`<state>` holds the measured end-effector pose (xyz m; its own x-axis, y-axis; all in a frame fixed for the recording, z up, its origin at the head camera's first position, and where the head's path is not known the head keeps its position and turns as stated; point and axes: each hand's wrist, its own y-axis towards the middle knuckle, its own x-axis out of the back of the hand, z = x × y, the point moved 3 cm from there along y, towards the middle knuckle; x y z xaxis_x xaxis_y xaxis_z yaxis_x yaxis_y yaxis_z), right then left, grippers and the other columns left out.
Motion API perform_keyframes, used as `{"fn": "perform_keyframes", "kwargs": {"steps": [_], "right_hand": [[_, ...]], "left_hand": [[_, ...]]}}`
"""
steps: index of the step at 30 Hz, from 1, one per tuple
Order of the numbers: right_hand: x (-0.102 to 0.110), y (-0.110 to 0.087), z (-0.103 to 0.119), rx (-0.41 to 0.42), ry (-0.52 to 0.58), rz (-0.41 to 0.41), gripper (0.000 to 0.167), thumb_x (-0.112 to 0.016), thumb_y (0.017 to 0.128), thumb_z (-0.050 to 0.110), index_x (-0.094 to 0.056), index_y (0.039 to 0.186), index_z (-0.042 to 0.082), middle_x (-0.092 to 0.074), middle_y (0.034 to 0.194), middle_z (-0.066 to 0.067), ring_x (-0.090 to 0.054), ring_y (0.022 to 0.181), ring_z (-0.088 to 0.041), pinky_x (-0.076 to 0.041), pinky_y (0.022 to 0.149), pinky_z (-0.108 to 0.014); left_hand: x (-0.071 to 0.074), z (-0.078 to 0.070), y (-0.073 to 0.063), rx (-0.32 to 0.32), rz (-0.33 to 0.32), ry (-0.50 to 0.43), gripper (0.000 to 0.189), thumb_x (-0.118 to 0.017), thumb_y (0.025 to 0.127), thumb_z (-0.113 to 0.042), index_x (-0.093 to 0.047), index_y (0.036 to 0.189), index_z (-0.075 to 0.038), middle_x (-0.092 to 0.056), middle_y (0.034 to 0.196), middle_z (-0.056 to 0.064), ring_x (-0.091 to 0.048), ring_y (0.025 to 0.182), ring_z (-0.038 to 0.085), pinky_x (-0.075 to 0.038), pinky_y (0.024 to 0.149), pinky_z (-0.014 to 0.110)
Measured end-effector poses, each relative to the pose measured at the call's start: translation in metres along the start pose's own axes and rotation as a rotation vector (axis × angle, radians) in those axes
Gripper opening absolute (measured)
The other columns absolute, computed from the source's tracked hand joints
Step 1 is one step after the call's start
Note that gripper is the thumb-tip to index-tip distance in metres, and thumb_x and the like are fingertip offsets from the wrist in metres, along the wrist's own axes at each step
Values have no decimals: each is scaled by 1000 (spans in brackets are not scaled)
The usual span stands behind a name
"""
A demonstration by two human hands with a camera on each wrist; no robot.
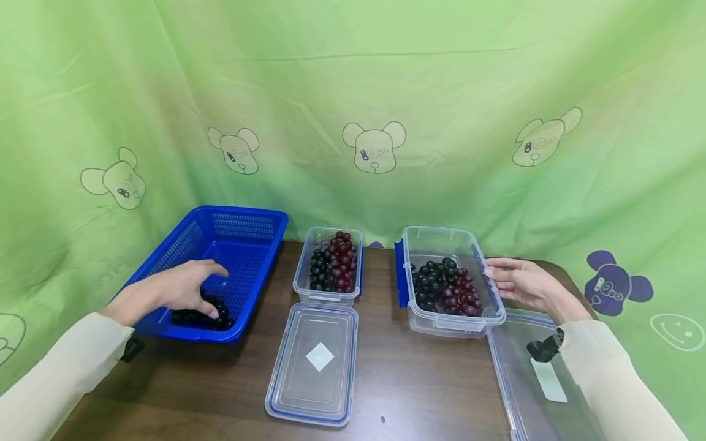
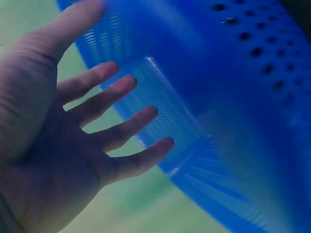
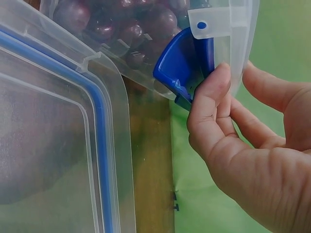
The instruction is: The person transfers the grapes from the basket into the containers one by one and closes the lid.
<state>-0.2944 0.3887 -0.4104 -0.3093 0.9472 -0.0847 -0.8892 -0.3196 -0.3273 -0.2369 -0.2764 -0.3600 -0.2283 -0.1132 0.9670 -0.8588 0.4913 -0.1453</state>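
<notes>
At the left, a blue plastic basket [image 1: 220,257] holds a bunch of black grapes [image 1: 190,317] at its near end. My left hand [image 1: 179,285] hovers over these grapes, fingers spread; the left wrist view shows its bare palm [image 2: 63,160] with nothing held. On the right stands a larger clear container [image 1: 452,324] with black grapes [image 1: 432,285] and dark red grapes [image 1: 462,294] inside. My right hand [image 1: 524,283] pinches this container's right side at the rim. In the right wrist view its index finger touches a blue latch [image 3: 180,63] that hangs down.
A smaller clear container [image 1: 325,297] with black and red grapes stands in the middle. Its blue-edged lid [image 1: 298,373] lies in front of it. A larger lid [image 1: 529,392] lies at the right under my forearm. Behind the wooden table [image 1: 430,380] hangs a green curtain [image 1: 441,73].
</notes>
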Motion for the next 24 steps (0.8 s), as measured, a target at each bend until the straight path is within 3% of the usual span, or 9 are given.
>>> {"fn": "perform_keyframes", "kwargs": {"steps": [4, 10, 15, 24], "right_hand": [[0, 1, -2, 5, -32, 4, 29, -56, 107, 3, -74, 111, 27, -80, 98, 6, -76, 91, -10, -63, 83, -26], [0, -1, -1, 7, -70, 2, 27, -57, 107, 5, -72, 112, 28, -79, 99, 8, -76, 94, -10, -63, 84, -26], [1, -2, 0, 9, -62, 4, 27, -58, 107, 5, -72, 112, 28, -79, 100, 7, -76, 94, -10, -63, 84, -26], [2, 0, -1, 8, -60, -2, 28, -57, 107, 5, -72, 112, 29, -79, 99, 8, -76, 94, -9, -63, 84, -25]], "left_hand": [[-13, 10, -7, -7, 50, -46, 83, -97, 72, -39, -63, 137, -1, -59, 145, 31, -53, 136, 54, -48, 109, 66], [-23, 15, -11, -41, 45, -30, 74, -98, 71, -27, -66, 133, -3, -61, 142, 30, -56, 133, 54, -49, 108, 65], [-29, 21, -12, -5, 64, -34, 72, -98, 70, -18, -66, 133, -4, -55, 145, 38, -51, 136, 59, -46, 109, 69], [-40, 33, -13, 31, 66, -71, 70, -96, 72, -13, -66, 135, -4, -59, 143, 32, -52, 134, 57, -46, 108, 71]]}}
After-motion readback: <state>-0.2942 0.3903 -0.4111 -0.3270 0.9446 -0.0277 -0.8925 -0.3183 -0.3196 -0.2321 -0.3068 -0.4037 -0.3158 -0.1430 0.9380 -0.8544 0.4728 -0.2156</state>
